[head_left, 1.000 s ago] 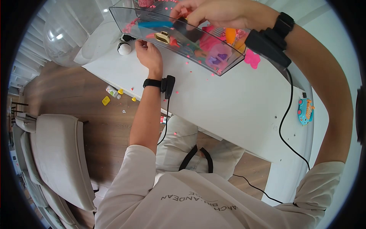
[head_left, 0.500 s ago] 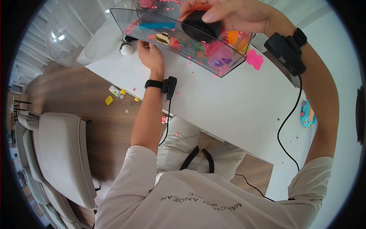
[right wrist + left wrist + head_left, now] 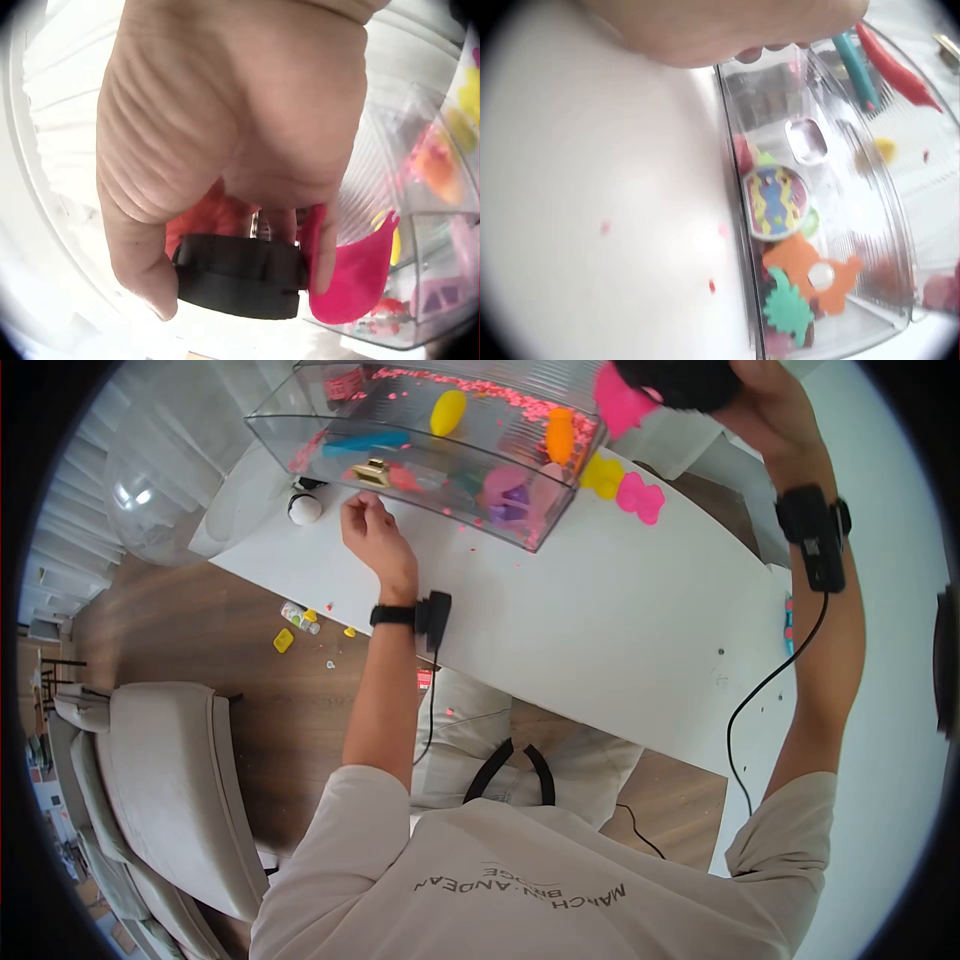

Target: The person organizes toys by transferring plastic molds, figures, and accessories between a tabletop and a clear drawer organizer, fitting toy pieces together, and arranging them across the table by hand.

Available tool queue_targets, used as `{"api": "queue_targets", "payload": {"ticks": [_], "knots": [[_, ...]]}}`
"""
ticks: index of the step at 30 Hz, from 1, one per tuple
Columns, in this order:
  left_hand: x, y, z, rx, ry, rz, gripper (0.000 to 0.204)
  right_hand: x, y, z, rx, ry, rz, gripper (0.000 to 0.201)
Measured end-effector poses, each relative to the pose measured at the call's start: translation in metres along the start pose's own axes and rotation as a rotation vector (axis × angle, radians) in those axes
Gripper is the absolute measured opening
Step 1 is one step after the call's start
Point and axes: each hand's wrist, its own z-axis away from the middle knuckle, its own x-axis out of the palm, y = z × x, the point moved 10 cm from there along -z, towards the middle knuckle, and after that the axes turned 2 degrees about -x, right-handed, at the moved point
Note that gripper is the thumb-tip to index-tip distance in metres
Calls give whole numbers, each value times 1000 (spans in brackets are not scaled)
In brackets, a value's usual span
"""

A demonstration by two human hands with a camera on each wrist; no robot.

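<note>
My right hand (image 3: 780,420) is lifted at the upper right, past the end of a clear box (image 3: 290,432). It grips a black round piece (image 3: 240,274), a bright pink flat piece (image 3: 352,281) and a reddish-orange piece (image 3: 199,217), bunched together; the palm partly hides the last one. Near the gold latch (image 3: 372,472) on the box's front, my left hand (image 3: 382,550) rests with loosely bent fingers, fingertips right at the wall. Inside the box show a yellow oval (image 3: 449,412), a blue strip (image 3: 365,442), an orange piece (image 3: 560,435) and a patterned oval (image 3: 776,202).
Pink bits are scattered on the white table (image 3: 600,610). A pink rounded shape (image 3: 640,498) and a yellow one (image 3: 602,477) lie beyond the box's right end. A white ball-like object (image 3: 304,509) sits left of my left hand. Small yellow items (image 3: 284,641) lie on the floor.
My right hand has come up out of the box and moved right, carrying the black, pink and reddish-orange pieces. The left hand stays by the latch. The view has shifted slightly.
</note>
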Motion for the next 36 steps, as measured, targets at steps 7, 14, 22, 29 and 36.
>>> {"api": "queue_targets", "payload": {"ticks": [7, 14, 22, 29, 36], "knots": [[60, -28, 95, -165, -225, 205, 10, 87, 29, 102, 87, 191, -74, 59], [90, -18, 147, -112, -425, 114, 18, 124, 120, 152, 427, 313, 227, 42], [144, -10, 188, 109, -765, -203, 22, 156, 145, 129, 404, 327, 1066, 47], [213, -59, 216, 35, -965, -311, 18, 146, 141, 138, 402, 351, 956, 59], [248, -82, 242, -97, -1266, -325, 49, 118, 145, 172, 343, 426, 418, 63]]}}
